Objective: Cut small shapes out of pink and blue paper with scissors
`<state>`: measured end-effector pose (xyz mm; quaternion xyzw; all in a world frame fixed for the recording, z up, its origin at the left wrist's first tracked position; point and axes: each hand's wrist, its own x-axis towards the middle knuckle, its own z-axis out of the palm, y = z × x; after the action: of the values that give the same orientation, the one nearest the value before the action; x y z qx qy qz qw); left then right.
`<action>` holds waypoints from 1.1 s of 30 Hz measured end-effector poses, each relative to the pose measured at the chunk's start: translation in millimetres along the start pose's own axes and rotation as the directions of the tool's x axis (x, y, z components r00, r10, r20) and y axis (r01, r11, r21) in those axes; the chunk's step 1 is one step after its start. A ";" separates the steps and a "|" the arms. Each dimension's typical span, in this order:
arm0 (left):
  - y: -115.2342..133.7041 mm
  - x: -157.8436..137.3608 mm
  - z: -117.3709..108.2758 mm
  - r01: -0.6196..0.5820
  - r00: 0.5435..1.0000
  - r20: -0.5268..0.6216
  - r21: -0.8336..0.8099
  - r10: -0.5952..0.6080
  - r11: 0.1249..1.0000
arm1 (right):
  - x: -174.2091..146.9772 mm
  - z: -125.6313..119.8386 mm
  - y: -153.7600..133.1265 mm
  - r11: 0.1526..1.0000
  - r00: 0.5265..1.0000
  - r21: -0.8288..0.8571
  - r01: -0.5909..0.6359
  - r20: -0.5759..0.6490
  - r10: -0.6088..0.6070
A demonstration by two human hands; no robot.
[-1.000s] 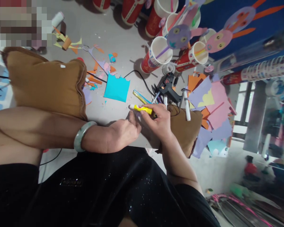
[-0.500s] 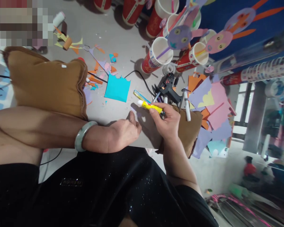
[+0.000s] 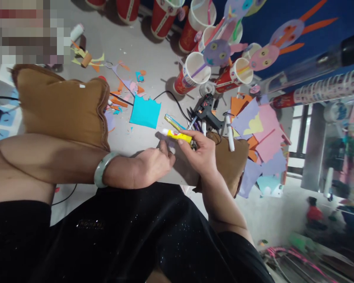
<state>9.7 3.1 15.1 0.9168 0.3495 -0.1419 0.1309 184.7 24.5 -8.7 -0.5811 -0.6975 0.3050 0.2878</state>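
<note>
Yellow tube (image 3: 180, 136) pinched in right hand (image 3: 201, 152), near left hand (image 3: 153, 165).

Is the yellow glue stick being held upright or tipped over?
Tipped over: the yellow glue stick lies sideways in the right hand, its white end pointing left.

From the smooth, plastic-looking yellow tube (image 3: 176, 135), matt turquoise paper (image 3: 145, 113) lies at ten o'clock, a plastic glue gun (image 3: 208, 113) at two, a cloth cushion (image 3: 61, 112) at nine.

Single head-worn view, forward and down, from near above the person's fingers (image 3: 198, 136) and table (image 3: 122, 136)
</note>
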 end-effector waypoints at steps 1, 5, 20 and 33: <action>0.7 -1.1 1.2 0.003 1.000 -0.026 0.016 -0.002 1.000 | 4.1 2.2 -3.8 1.000 0.999 0.005 0.015 0.048 -0.015; 4.8 -9.5 12.2 -0.053 0.973 -0.218 0.104 0.075 0.993 | 26.0 24.0 -20.9 0.994 0.963 0.067 0.086 0.248 -0.101; 5.0 -14.6 7.9 -0.201 0.949 -0.227 0.092 0.217 0.975 | 70.5 -5.2 -6.7 0.936 0.931 -0.234 0.265 0.315 -0.185; -2.0 -31.3 -26.7 -0.391 0.893 -0.245 -0.005 0.378 0.920 | 66.1 14.7 -12.3 0.733 0.776 -0.453 0.507 0.611 -0.159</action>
<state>-9.5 -5.3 50.6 0.9743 0.1781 0.0077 0.1380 155.3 86.7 -5.8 -0.3911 -0.9042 0.1595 -0.0628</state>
